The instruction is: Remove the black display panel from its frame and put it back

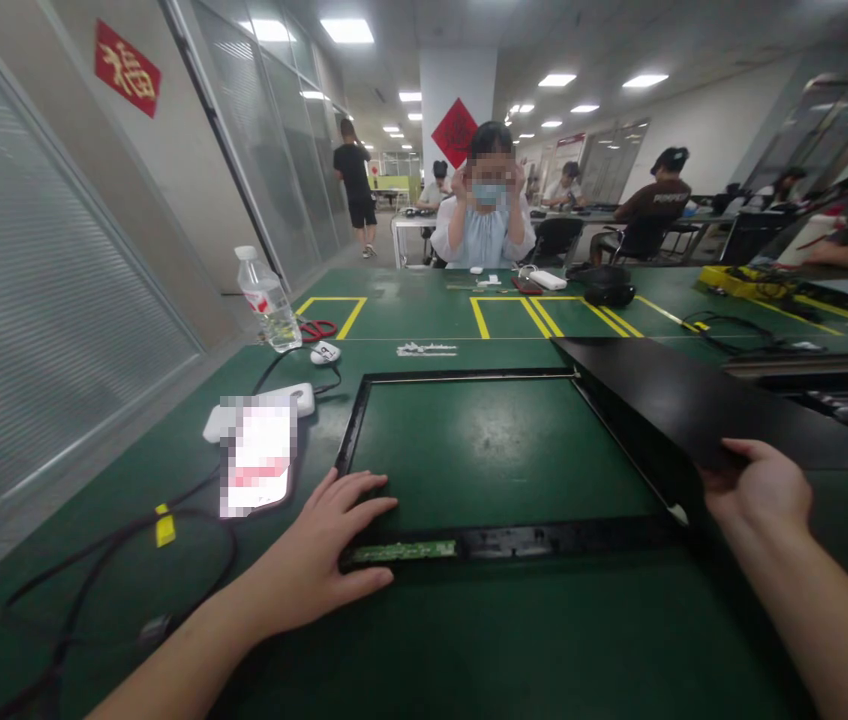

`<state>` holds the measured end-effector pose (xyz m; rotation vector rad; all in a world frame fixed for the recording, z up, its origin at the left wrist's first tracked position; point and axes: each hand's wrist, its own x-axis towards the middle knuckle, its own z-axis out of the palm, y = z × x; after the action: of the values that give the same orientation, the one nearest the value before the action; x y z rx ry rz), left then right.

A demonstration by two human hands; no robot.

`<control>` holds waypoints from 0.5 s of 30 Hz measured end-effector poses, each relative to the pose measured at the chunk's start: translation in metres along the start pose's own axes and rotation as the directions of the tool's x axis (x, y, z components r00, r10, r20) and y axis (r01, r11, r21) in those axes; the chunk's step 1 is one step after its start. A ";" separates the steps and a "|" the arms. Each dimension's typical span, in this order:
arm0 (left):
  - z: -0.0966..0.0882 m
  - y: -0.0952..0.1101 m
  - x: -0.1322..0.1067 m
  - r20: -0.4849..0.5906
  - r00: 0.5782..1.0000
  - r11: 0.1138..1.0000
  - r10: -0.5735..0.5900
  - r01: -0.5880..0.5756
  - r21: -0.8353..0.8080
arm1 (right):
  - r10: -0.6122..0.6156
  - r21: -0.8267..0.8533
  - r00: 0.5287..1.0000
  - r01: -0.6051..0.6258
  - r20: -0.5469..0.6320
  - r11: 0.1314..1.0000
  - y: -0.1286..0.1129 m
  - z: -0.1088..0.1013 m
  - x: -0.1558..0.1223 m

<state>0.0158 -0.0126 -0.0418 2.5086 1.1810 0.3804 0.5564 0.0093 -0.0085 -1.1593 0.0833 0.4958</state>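
Note:
A black rectangular frame [544, 540], like a monitor bezel, lies flat on the green table. Along its near side, toward the left, runs a narrow green circuit board [413, 550]. My left hand [338, 535] rests over the frame's near left corner, fingers spread and thumb apart. To the right, my right hand [761, 490] grips the near edge of a thin black panel [694, 395], thumb on top and the other fingers underneath. The panel is tilted, its left edge by the frame's right side. What lies beneath it is hidden.
Left of the frame are a lit phone [263, 460], a white power bank [304, 400], black cables [71, 610], a water bottle [266, 300] and red scissors [317, 329]. White strips [426, 350] lie beyond the frame. A masked person [491, 215] sits across the table [484, 650].

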 end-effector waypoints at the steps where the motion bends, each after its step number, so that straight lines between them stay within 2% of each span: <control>1: 0.000 0.001 0.000 0.001 1.000 1.000 0.000 0.000 0.001 | 0.017 0.002 0.999 -0.017 -0.030 1.000 0.001 0.001 -0.002; 8: -0.005 0.006 0.002 0.029 0.999 1.000 -0.015 0.015 0.009 | 0.140 0.011 0.984 -0.139 -0.115 0.990 0.007 0.005 -0.007; 12: -0.006 0.008 0.003 0.019 1.000 1.000 -0.021 0.021 -0.006 | 0.170 -0.003 0.980 -0.172 -0.101 0.985 0.010 0.003 0.000; 15: -0.007 0.010 0.004 0.021 1.000 1.000 -0.012 0.013 -0.029 | 0.154 -0.018 0.987 -0.155 -0.044 0.988 0.012 -0.002 0.007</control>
<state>0.0222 -0.0142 -0.0305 2.4736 1.1740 0.3646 0.5584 0.0133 -0.0218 -1.1901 0.2067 0.6104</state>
